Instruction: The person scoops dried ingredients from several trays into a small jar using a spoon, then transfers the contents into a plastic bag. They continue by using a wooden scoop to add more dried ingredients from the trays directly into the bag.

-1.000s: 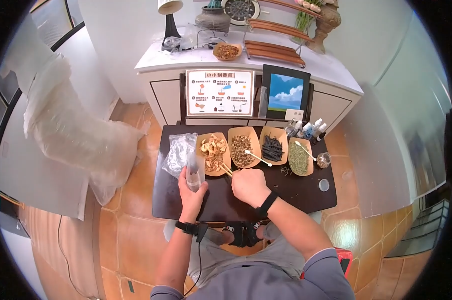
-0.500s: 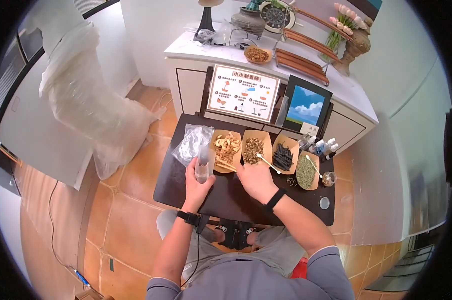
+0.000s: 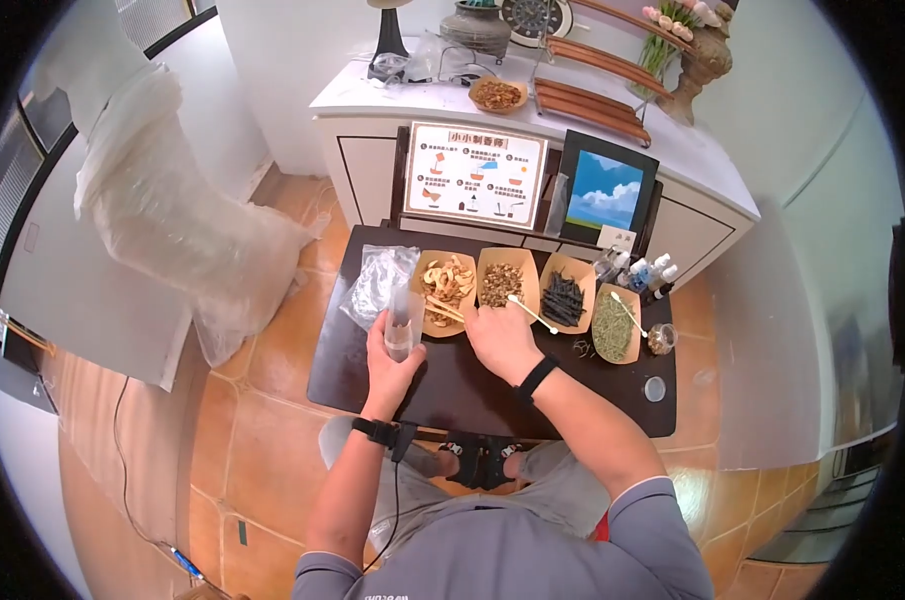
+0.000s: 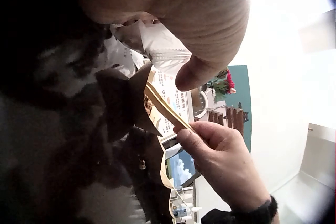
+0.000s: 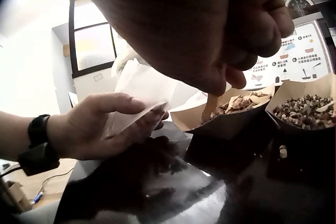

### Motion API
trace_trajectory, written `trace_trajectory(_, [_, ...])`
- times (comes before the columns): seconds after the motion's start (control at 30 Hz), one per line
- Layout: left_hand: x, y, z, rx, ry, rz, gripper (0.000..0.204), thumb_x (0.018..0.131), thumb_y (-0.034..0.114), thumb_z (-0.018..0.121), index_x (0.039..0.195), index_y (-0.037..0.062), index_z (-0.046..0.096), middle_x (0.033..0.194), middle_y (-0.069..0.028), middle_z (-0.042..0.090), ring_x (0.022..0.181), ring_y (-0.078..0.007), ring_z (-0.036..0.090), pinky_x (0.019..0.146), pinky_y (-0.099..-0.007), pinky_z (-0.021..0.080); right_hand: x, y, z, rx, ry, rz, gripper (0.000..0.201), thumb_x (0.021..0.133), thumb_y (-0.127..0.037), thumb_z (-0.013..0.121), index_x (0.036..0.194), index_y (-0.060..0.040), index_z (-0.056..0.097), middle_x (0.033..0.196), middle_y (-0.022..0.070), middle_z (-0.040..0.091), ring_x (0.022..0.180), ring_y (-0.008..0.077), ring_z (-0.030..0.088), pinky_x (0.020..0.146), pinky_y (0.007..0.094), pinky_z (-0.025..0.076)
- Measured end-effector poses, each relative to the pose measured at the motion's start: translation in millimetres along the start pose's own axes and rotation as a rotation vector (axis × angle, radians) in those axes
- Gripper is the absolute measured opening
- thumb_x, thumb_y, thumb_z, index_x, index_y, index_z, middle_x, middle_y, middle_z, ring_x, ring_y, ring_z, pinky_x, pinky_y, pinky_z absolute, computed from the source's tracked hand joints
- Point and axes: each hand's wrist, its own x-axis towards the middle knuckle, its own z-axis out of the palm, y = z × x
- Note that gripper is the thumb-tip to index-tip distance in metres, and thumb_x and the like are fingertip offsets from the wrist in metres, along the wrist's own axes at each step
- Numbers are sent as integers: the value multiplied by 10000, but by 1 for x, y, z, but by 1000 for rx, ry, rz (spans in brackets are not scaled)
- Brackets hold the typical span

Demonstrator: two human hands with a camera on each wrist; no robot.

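Observation:
My left hand (image 3: 392,372) holds a translucent pouch (image 3: 403,322) upright, its mouth upward, near the left of the dark table. The right hand (image 3: 504,338) pinches wooden tongs (image 3: 442,308), which slant left over a paper tray (image 5: 188,120) of dried pale slices (image 3: 447,280). In the left wrist view the tongs (image 4: 169,112) reach toward that tray, and the ribbed pouch (image 4: 163,48) hangs below the left palm. The right wrist view has the left thumb and fingers around the pouch (image 5: 144,85), just left of the tray. The tong tips are hard to make out.
To the right stand trays of brown bits (image 3: 500,282), dark sticks (image 3: 564,298) and green herb (image 3: 613,325), with white spoons. A crumpled plastic bag (image 3: 380,285) lies left. Small bottles (image 3: 637,275), a glass jar (image 3: 661,339) and a lid (image 3: 654,388) sit right; an instruction board (image 3: 477,175) stands behind.
The head view has swung and shifted. The tongs, steep and mostly behind the right hand at first, now lie flatter across the tray toward the pouch. The left hand keeps its grip on the pouch.

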Motion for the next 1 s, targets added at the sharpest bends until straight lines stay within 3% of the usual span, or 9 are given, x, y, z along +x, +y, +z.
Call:
trace_trajectory(0.1, [2, -3, -2, 47, -1, 9, 868, 835, 87, 832, 1592, 8, 415, 1484, -132, 569, 1388, -246, 550, 1178, -396, 437, -2, -1, -10, -8, -108, 28, 80, 917, -144, 638, 941, -90, 691, 771, 54, 730, 707, 231, 736, 712, 402, 530])
trace_trajectory(0.3, [1, 0, -1, 43, -27, 6, 861, 831, 100, 832, 1584, 5, 426, 1474, -134, 575, 1379, -246, 555, 1177, -397, 437, -3, 0, -11, -22, -60, 82, 81, 915, -147, 640, 903, -95, 701, 753, 65, 741, 713, 252, 752, 742, 410, 548])
trace_trajectory(0.47, [-1, 7, -2, 79, 0, 8, 871, 832, 104, 832, 1594, 7, 422, 1467, -133, 575, 1370, -247, 558, 1177, -396, 437, -4, -3, -10, 85, -206, 115, 146, 944, -186, 641, 885, -71, 709, 739, 109, 751, 681, 288, 755, 672, 455, 574])
trace_trajectory(0.57, [-1, 2, -1, 81, -7, 2, 881, 832, 102, 833, 1600, 1, 415, 1459, -133, 580, 1372, -251, 560, 1178, -395, 437, -10, 0, -16, 172, -165, 142, 196, 974, -217, 642, 872, -65, 711, 723, 123, 744, 678, 318, 752, 641, 482, 582])
trace_trajectory(0.73, [-2, 3, 1, 200, -33, 35, 895, 835, 131, 845, 1603, -5, 406, 1565, -170, 477, 1437, -286, 509, 1205, -419, 421, -26, 8, -13, 285, -110, 219, 248, 991, -262, 656, 845, -68, 704, 711, 156, 724, 686, 360, 740, 634, 504, 582])
trace_trajectory(0.77, [-4, 9, 2, 198, -27, 29, 895, 835, 131, 845, 1603, -5, 406, 1565, -170, 477, 1437, -286, 509, 1205, -419, 421, -28, 9, -13, 312, -90, 252, 255, 992, -274, 661, 843, -70, 700, 712, 165, 719, 688, 371, 735, 634, 512, 579])
trace_trajectory(0.83, [-6, 20, 4, 213, -14, 58, 899, 785, 157, 853, 1566, -3, 438, 1506, -210, 497, 1427, -370, 447, 1226, -472, 372, -32, 13, -18, 365, -63, 293, 262, 992, -286, 663, 843, -74, 699, 715, 168, 714, 692, 383, 728, 639, 514, 576])
trace_trajectory(1.0, [-6, 22, 5, 252, 0, 103, 910, 768, 161, 862, 1560, -1, 444, 1478, -207, 518, 1399, -374, 460, 1221, -480, 370, -30, 13, -53, 632, -31, 412, 261, 993, -290, 672, 843, -78, 688, 721, 168, 692, 713, 414, 706, 651, 531, 545])
